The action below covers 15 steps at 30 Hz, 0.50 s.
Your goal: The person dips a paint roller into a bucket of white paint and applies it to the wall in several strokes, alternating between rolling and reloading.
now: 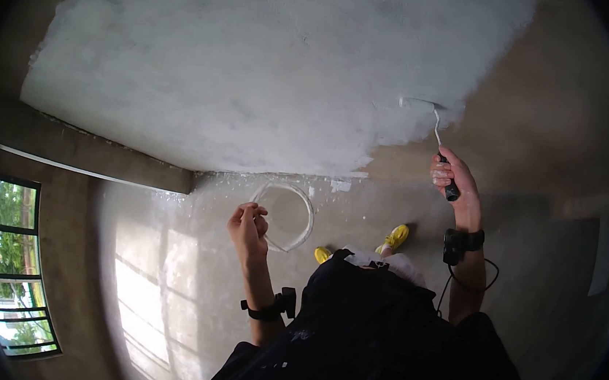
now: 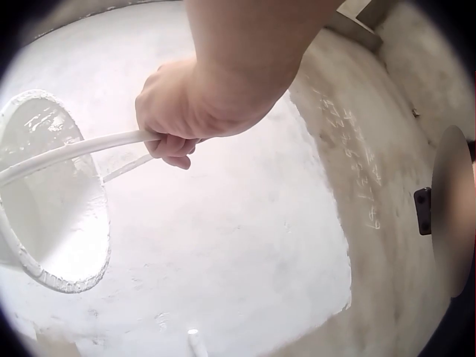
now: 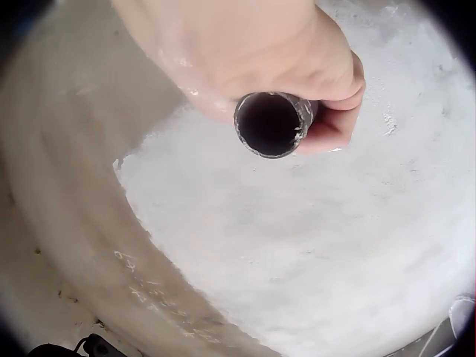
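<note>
The right hand [image 1: 456, 179] grips the black handle [image 1: 452, 190] of a paint roller, whose white roller head [image 1: 417, 103] lies against the wall at the edge of the white coat. In the right wrist view the fingers curl round the handle [image 3: 269, 125], its hollow end facing the camera. The left hand [image 1: 249, 230] holds up a white bucket [image 1: 310, 223] by its handle; in the left wrist view the fingers of the left hand [image 2: 197, 104] are curled round that handle [image 2: 82, 149], and the bucket [image 2: 104, 238] hangs at the left with white paint inside.
White paint covers much of the wall [image 1: 258, 61]; bare brownish plaster [image 1: 560, 119] lies to the right. Yellow shoes [image 1: 397, 237] stand on the paint-spotted floor [image 1: 167, 250]. A ledge [image 1: 89, 144] and a barred window [image 1: 8, 257] are at the left. A cable hangs by the right forearm.
</note>
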{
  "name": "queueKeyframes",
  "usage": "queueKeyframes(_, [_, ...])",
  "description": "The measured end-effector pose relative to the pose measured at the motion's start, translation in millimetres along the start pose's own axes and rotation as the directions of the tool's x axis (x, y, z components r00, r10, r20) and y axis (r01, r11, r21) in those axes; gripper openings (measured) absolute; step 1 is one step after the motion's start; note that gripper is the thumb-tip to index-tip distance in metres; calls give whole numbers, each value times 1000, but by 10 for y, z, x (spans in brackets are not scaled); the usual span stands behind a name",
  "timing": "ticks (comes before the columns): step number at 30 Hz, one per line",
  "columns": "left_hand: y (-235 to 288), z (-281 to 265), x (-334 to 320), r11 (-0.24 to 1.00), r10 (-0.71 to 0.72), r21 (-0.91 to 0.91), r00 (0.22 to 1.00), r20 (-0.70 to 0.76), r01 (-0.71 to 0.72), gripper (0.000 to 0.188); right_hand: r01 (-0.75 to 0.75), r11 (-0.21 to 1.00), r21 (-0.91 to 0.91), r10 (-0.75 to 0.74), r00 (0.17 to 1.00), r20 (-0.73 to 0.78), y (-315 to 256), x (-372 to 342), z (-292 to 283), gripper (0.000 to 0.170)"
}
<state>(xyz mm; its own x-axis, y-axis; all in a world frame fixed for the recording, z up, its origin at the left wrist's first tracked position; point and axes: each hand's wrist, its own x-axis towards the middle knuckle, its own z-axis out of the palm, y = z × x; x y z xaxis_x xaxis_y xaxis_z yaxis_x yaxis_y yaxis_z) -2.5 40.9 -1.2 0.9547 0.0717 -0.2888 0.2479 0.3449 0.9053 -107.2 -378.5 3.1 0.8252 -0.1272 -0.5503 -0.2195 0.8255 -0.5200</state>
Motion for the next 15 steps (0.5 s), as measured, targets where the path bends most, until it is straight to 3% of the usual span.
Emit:
queueKeyframes(2, [21, 11, -68, 1000, 13, -11, 1000, -8, -13, 7, -62, 996, 58, 58, 997, 58, 31, 189, -161, 25])
queueKeyframes(4, [27, -26, -148, 1000, 23, -20, 999, -23, -24, 8, -104, 985, 138, 113, 992, -56, 98, 410, -322, 21])
queueKeyframes(8, [0, -148, -314, 999, 39, -25, 999, -36, -40, 9, -156, 955, 252, 155, 988, 21, 290, 923, -752, 18])
queueKeyframes(10, [25, -218, -334, 997, 58, -36, 996, -62, -61, 9, -262, 918, 298, 252, 965, 74, 390, 1335, -978, 19])
queueKeyframes(15, [80, -277, -527, 992, 102, -57, 984, -146, -111, 8, -123, 966, 229, 117, 992, 41, 587, 1636, -1185, 29])
